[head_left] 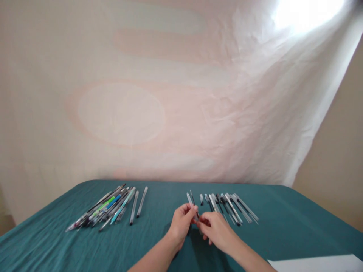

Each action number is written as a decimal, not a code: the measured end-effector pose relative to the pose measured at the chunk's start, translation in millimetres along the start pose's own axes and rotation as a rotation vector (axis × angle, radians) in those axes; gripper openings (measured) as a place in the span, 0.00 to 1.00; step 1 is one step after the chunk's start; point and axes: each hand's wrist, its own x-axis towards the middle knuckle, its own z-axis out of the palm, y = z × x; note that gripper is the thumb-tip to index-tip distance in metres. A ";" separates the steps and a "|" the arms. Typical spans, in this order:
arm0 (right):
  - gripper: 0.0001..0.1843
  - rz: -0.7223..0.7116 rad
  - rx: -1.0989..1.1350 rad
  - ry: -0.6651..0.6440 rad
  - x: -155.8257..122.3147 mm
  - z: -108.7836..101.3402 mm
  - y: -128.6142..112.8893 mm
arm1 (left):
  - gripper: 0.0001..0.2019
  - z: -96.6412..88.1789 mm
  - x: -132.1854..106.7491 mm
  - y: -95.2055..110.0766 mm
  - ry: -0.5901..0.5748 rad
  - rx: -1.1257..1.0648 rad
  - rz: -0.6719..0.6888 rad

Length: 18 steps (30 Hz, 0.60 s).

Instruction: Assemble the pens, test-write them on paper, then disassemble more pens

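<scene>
In front of me, above the table's middle, my left hand (pixel 181 223) is closed, pinching a clear pen barrel (pixel 188 198) that tilts up and to the left. A thin dark pen refill (pixel 192 195) runs alongside the barrel and down to the fingertips of my right hand (pixel 216 229). My right thumb and forefinger are closed at its lower end; the fingers hide the exact grip. Just beyond the right hand lie several clear pen barrels (pixel 244 207), dark refills or pens, and a small pen cap (pixel 201 199).
A heap of mixed pens (pixel 109 207), some green and blue, lies at the left on the green tablecloth (pixel 136 245). Two separate clear pens (pixel 142 202) lie beside it. A white sheet (pixel 317 263) is at the front right corner. Behind the table hangs a pale cloth (pixel 181 113).
</scene>
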 end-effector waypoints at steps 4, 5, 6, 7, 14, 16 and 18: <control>0.13 0.018 0.040 0.022 -2.8 -0.9 -0.3 | 0.16 -0.5 0.5 -0.1 -0.020 0.010 -0.001; 0.13 0.025 0.048 0.025 -3.0 -0.5 -0.2 | 0.16 -0.2 0.2 0.4 -0.023 0.008 -0.002; 0.14 0.031 0.053 0.023 -3.2 0.0 -0.1 | 0.17 0.3 -0.4 1.2 -0.027 0.007 -0.002; 0.14 0.033 0.057 0.016 -3.2 0.5 0.1 | 0.17 1.0 -1.4 2.4 -0.031 0.006 -0.003; 0.17 0.082 0.139 -0.059 -2.0 0.5 0.1 | 0.18 3.7 -7.2 11.5 -0.088 0.010 -0.032; 0.19 0.113 0.175 -0.067 -1.3 -0.5 -0.3 | 0.20 3.0 -7.0 11.7 -0.104 0.015 -0.053; 0.20 0.128 0.199 -0.069 -0.9 -1.8 -1.4 | 0.22 2.6 -6.7 11.4 -0.096 0.022 -0.060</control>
